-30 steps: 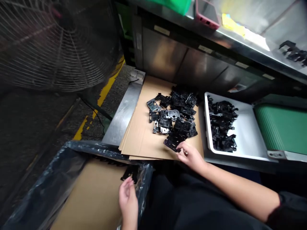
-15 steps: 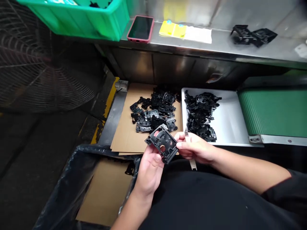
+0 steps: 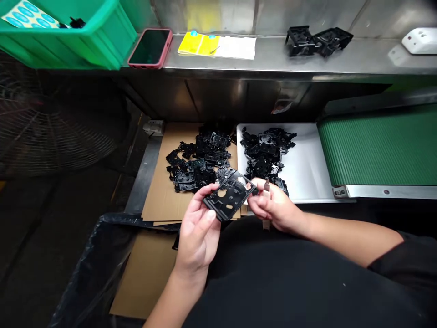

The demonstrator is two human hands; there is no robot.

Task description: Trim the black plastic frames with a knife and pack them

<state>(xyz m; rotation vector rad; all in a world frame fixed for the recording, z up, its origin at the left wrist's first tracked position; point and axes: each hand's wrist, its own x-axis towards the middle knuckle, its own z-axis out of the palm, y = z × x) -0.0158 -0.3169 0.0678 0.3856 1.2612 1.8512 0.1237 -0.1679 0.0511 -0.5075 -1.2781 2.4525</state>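
A flat black plastic part [image 3: 235, 197] with round and slotted holes is held tilted in front of my body. My left hand [image 3: 198, 232] is closed on its near left edge, thumb on top. At the part's right corner are the fingers of my right hand [image 3: 282, 207], which also grips a small knife [image 3: 266, 196] with a pale handle, blade upward. Behind the part, a heap of similar black parts [image 3: 194, 171] lies on cardboard sheets [image 3: 157, 200]. More black parts [image 3: 264, 150] fill the left side of a white tray [image 3: 303, 171].
A green ribbed conveyor belt [image 3: 378, 146] runs right of the tray. The metal shelf [image 3: 266, 61] carries a phone [image 3: 150, 48], yellow labels [image 3: 194, 44], two black assemblies [image 3: 317, 41] and a green bin [image 3: 102, 41]. A black-lined bin [image 3: 92, 264] and a wire fan guard [image 3: 51, 123] stand left.
The black part has been turned over or rotated in my hands, and its holes now face differently. The knife stands more upright. The whole view has shifted to the right.
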